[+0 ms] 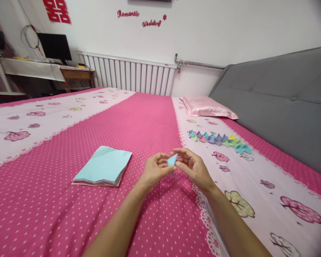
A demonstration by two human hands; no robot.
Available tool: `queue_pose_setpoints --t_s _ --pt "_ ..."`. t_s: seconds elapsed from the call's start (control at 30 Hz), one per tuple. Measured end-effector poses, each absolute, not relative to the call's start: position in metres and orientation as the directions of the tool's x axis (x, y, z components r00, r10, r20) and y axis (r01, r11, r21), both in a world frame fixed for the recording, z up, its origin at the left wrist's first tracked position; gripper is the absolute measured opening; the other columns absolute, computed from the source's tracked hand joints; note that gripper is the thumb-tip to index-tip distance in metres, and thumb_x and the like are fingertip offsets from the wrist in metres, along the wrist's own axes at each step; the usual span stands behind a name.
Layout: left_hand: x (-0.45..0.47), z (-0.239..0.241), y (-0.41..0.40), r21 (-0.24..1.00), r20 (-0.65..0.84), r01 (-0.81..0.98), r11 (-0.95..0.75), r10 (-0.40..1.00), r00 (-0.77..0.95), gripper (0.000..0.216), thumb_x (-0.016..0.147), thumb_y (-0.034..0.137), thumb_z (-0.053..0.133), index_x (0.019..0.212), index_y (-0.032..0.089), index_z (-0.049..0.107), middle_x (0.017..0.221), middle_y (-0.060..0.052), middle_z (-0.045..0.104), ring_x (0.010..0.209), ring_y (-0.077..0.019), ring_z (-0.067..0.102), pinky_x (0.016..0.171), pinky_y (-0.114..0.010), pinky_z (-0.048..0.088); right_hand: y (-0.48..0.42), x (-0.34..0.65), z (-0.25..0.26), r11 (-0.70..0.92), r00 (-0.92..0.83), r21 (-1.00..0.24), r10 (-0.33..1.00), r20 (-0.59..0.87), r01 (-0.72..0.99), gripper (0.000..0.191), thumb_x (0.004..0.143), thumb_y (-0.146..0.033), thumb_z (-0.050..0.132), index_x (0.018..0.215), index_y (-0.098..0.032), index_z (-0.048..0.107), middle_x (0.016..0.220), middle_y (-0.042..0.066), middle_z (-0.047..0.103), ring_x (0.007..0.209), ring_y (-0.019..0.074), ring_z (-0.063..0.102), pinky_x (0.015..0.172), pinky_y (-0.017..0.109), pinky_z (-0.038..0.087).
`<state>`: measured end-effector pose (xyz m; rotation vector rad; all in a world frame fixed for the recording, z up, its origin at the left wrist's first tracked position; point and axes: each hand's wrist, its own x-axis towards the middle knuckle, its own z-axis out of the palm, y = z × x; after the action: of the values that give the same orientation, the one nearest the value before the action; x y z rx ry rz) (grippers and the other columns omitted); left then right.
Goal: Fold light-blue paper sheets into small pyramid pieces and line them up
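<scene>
Left hand pinches blue folded paper (right hand at edge).

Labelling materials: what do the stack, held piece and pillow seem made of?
Stack: matte paper, by its thin layered edges. Held piece: likely similar paper, by its matching light blue and thin, sharp-cornered shape. Pillow: probably satin-like fabric, by its glossy sheen and soft wrinkles.

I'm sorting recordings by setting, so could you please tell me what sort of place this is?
Most likely a bedroom: a pink patterned bedspread fills much of the view, with a pink pillow near a grey padded headboard.
</scene>
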<state>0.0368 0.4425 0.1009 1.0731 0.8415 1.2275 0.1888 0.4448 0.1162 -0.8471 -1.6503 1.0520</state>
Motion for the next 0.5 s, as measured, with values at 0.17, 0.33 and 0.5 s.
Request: queue_pose_setpoints --t_s 0.17,0.33,0.5 --pt "0.0385 0.1011 0.4423 0.952 0.04 -0.306 0.003 0.99 0.135 0.048 0.047 0.024 0.082 0.088 0.011 0.06 0.08 -0.007 0.067 0.067 -0.0128 0.062 0.066 -0.028 0.048 0.4466 0.1876 0.1146 0.353 -0.245 -0.934 0.912 0.328 0.063 0.029 0.075 -0.029 0.062 0.102 -0.018 0.058 0.094 0.007 0.064 0.074 0.0143 0.06 0.071 0.029 0.05" --pt "0.0378 0.1006 0.4424 0.96 0.072 -0.278 -0.021 0.982 0.175 0.041 0.053 0.026 0.079 0.088 0.01 0.066 0.075 -0.006 0.067 0.063 -0.0107 0.059 0.066 -0.026 0.046 0.4482 0.1886 0.1126 0.318 -0.226 -0.947 0.927 0.299 0.053 0.028 0.074 -0.03 0.064 0.099 -0.017 0.06 0.08 0.005 0.066 0.073 0.0161 0.062 0.07 0.03 0.049" --pt "0.0397 0.1035 0.4397 0.967 0.089 -0.253 -0.038 0.977 0.193 0.043 0.057 0.03 0.077 0.094 0.009 0.068 0.078 -0.007 0.068 0.063 -0.0105 0.057 0.065 -0.025 0.044 0.4477 0.1867 0.112 0.337 -0.209 -0.938 0.925 0.316 0.075 0.025 0.075 -0.024 0.061 0.099 -0.018 0.06 0.074 0.003 0.065 0.07 0.0152 0.061 0.069 0.029 0.049"
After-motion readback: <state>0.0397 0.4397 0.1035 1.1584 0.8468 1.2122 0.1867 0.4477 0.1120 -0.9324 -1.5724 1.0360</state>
